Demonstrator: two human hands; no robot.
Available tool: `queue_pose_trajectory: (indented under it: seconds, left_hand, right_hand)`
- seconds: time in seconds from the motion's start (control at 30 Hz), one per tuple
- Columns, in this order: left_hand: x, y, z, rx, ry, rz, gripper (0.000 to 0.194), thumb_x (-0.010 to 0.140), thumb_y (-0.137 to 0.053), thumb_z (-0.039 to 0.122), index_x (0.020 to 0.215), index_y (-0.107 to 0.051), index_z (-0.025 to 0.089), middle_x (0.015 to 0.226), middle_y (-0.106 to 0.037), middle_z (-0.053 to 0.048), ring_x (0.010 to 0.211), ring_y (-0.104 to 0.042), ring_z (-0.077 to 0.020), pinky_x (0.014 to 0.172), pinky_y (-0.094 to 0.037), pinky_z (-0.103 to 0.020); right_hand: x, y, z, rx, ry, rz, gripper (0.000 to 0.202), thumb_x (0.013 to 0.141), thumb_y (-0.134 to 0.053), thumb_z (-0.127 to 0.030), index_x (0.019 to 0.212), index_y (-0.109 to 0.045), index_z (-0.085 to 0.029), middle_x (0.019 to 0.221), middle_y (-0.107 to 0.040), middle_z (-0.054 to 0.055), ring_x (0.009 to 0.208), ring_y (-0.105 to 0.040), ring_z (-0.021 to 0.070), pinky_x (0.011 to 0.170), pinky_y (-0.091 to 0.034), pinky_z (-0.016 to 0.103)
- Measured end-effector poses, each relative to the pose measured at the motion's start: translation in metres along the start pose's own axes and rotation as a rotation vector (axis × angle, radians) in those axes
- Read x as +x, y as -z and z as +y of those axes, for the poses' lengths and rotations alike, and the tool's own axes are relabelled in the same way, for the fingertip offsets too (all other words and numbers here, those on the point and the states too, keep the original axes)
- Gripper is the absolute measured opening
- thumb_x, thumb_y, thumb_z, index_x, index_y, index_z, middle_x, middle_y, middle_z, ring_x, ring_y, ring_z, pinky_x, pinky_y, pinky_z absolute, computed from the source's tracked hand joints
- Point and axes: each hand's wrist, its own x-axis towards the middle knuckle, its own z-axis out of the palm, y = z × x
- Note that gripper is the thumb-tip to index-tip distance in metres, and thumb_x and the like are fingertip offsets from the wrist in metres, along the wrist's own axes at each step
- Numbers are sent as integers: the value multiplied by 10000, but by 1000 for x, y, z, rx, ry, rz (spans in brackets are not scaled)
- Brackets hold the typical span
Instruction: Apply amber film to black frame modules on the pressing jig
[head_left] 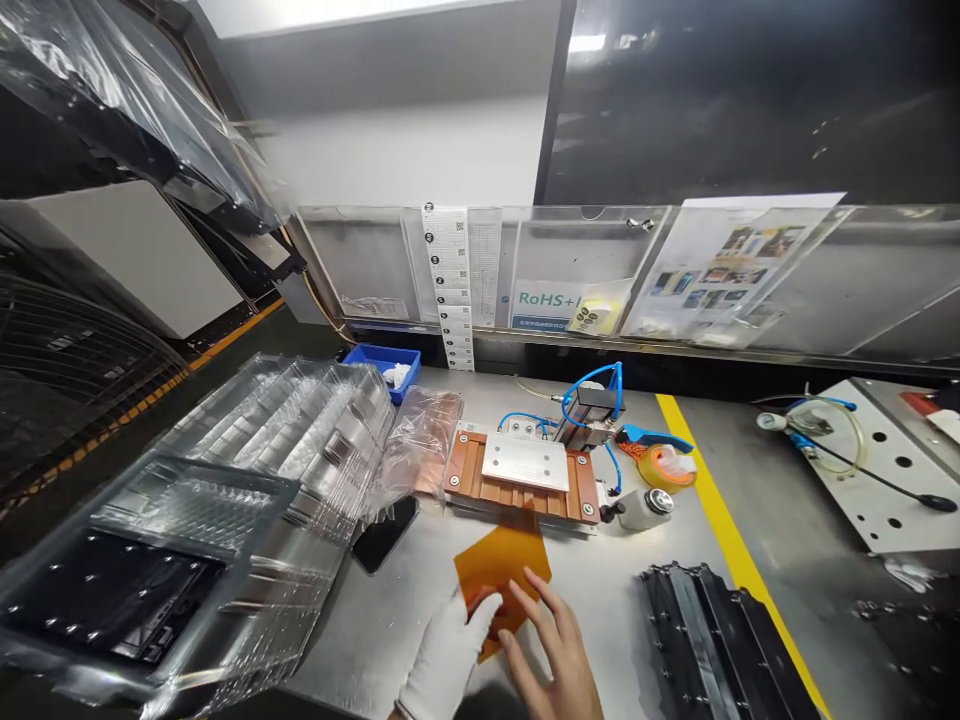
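Ahead, a brown fixture (pixel 525 473) borders the amber sheet (pixel 499 560); trays (pixel 330 525) and a phone (pixel 385 535) lie left. The left hand (pixel 444 652) pinches the sheet; the right hand (pixel 555 640) spreads loose.

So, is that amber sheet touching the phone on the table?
Apart. The head view plainly shows a strip of metal tabletop between the amber sheet and the phone.

Two hands (pixel 556 655), one amber sheet (pixel 501 562)
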Motion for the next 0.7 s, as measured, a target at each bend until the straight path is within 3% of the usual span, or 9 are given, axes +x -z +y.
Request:
queue_pose_trajectory:
  seconds: [0.1, 0.2, 0.33, 0.47, 0.6, 0.7]
  left_hand:
    - [12, 15, 28, -71, -91, -10, 246, 890, -530, 359, 942, -697, 186, 907, -772, -54, 818, -709, -176, 764, -556, -264]
    - [17, 21, 44, -90, -190, -4, 177, 829, -592, 326, 841, -698, 185, 851, -747, -51, 792, -678, -183, 764, -532, -285]
    - [16, 14, 43, -105, -233, 15, 178, 831, -559, 282, 867, -707, 189, 882, -744, -55, 814, -676, -175, 786, -525, -277]
    - [7, 7, 39, -50, -140, 63, 217, 861, -563, 359, 860, -720, 209, 809, -738, -33, 748, -670, -169, 723, -519, -265]
    - [3, 6, 47, -13, -56, 85, 224, 837, -606, 414, 787, -712, 224, 747, -726, -1, 700, -658, -153, 672, -502, -238]
    - [2, 9, 54, 5, -46, 85, 245, 834, -616, 437, 752, -698, 221, 728, -724, 7, 685, -654, -151, 659, -494, -236]
  right_hand:
    - [40, 33, -12, 27, 240, -106, 356, 920, -584, -248, 1271, -618, -297, 1305, -654, 94, 1209, -615, 250, 980, -557, 389]
    - [65, 53, -15, 77, 277, -129, 370, 886, -636, -255, 1256, -630, -259, 1209, -719, 88, 1095, -685, 239, 916, -593, 349]
    - [69, 62, -11, 241, 124, -207, 239, 931, -573, -274, 1140, -687, -257, 1073, -777, 52, 961, -738, 204, 858, -597, 284]
    - [59, 56, -8, 465, -132, -204, 200, 927, -576, -361, 960, -729, -235, 901, -796, 47, 829, -752, 198, 755, -593, 249]
    - [52, 47, -8, 704, -392, -116, 305, 821, -687, -511, 829, -737, -210, 780, -787, 56, 721, -739, 207, 665, -574, 258]
    - [53, 46, -9, 844, -502, -101, 353, 724, -766, -553, 787, -739, -206, 761, -787, 63, 724, -739, 225, 662, -575, 286]
